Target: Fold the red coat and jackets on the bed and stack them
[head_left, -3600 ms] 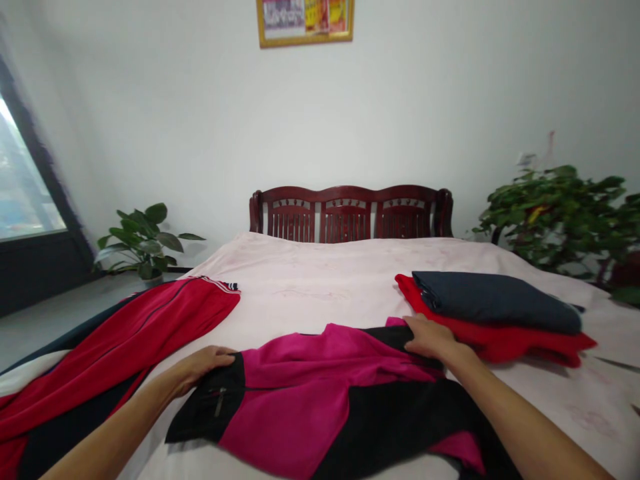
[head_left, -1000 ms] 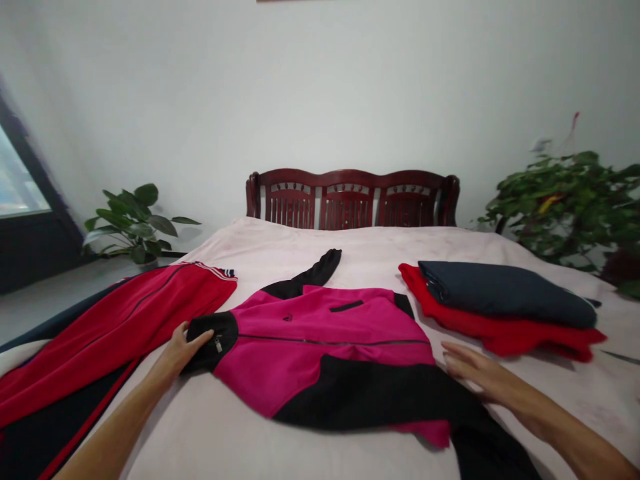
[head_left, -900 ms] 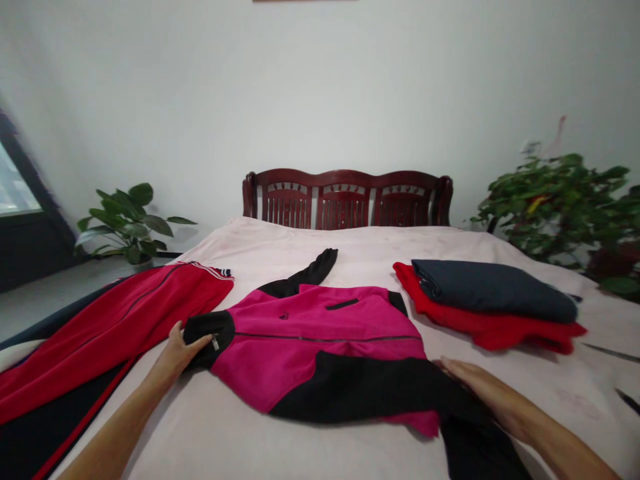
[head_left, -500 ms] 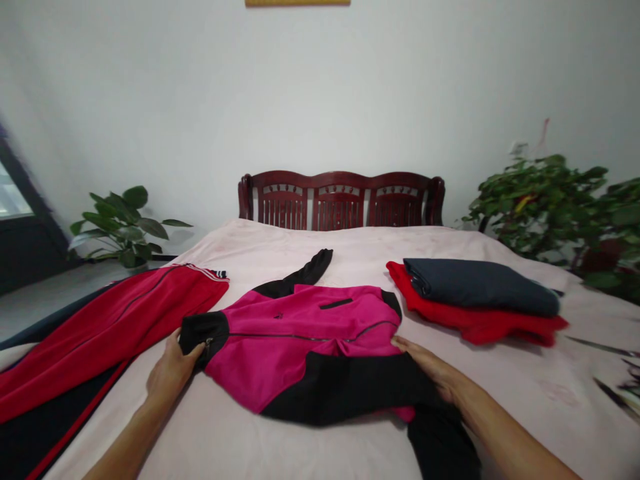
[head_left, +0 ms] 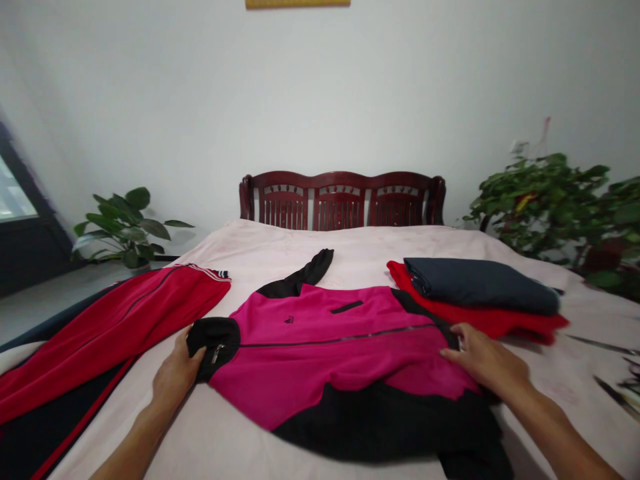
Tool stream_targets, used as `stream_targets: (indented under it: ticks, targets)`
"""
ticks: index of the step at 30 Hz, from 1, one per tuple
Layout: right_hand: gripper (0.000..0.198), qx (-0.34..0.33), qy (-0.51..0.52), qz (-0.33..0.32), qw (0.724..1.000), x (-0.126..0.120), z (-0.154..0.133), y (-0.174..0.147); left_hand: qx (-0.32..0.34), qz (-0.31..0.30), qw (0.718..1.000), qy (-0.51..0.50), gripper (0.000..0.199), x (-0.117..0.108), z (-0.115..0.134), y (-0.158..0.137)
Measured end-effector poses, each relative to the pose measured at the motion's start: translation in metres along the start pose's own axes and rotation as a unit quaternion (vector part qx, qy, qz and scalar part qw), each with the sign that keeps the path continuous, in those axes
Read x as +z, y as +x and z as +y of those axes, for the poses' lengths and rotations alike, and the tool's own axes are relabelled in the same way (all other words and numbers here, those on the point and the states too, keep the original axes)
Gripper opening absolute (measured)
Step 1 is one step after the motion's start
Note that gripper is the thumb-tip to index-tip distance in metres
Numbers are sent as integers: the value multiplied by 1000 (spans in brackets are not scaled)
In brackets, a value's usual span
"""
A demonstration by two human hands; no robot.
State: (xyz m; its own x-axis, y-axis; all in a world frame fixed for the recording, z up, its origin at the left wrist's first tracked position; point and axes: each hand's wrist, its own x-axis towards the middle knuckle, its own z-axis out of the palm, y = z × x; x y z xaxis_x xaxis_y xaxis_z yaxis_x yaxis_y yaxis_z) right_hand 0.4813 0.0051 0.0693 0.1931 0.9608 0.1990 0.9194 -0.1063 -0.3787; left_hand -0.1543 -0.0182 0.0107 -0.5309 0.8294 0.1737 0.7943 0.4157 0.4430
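Note:
A magenta and black zip jacket [head_left: 300, 373] lies front up across the bed, its collar to the left and its hem to the right. My left hand [head_left: 175, 367] grips the black collar close to the zip pull, thumb on top. At the other end, my right hand [head_left: 487, 360] pinches the hem by the lower end of the zip. One black sleeve [head_left: 300, 275] stretches away toward the headboard. The nearer sleeve [head_left: 380, 423] lies along the front of the jacket, and its end runs out of view at the bottom.
Red and navy tracksuit clothes [head_left: 125, 313] lie at the left. To the right, a folded navy garment [head_left: 480, 283] rests on a folded red one [head_left: 530, 327]. A pale pink sheet [head_left: 360, 260] covers the bed before a dark wooden headboard [head_left: 340, 200]. Leafy plants [head_left: 550, 200] flank the bed.
My right hand has moved right with the hem, and the jacket is stretched longer and flatter, its zip straighter. My left hand, still on the collar, has shifted slightly right.

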Motion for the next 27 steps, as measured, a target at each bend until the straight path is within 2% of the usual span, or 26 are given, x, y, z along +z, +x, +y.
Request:
stream_targets:
  ticks: [3,5,7,8,10,12,14,16,17,19,20,21,24,27]
  targets:
    - [45,-49,-94,26,994,8,7,-24,-2,-6,1000,-3,62,3,-1,-2]
    - [44,-95,-73,70,990,7,-4,-42,-4,9,1000,-10,63,3,0,-5]
    - [44,-118,-23,81,989,-1,-21,-57,26,61,998,-8,63,2,3,-9]
    - [44,-121,6,58,991,-6,-29,-65,54,100,994,-1,63,1,5,-13]
    - [44,-120,54,-34,991,-15,-43,-79,127,172,977,7,61,-2,11,-21]
    - [60,-117,65,-138,981,-17,-51,-92,222,187,957,-21,53,-4,18,-32]
    - [82,-125,49,-204,970,-11,-52,-103,330,117,933,-81,40,-4,25,-48]
    - [82,-139,46,-212,966,-2,-53,-111,432,-6,893,-125,34,-1,34,-67]
    - [74,-150,59,-208,965,1,-53,-114,476,-65,868,-130,41,0,39,-78]
    - [55,-170,113,-215,955,1,-57,-117,546,-146,816,-117,71,3,51,-98]
    - [48,-173,143,-229,947,-1,-59,-118,570,-166,798,-105,82,3,57,-107]
    - [44,-171,169,-249,938,-6,-63,-118,585,-170,787,-93,85,4,63,-114]
    - [33,-148,198,-288,925,-22,-70,-115,587,-147,793,-68,57,5,75,-127]
    - [27,-140,144,-277,940,-24,-68,-111,570,-122,809,-67,41,6,77,-127]
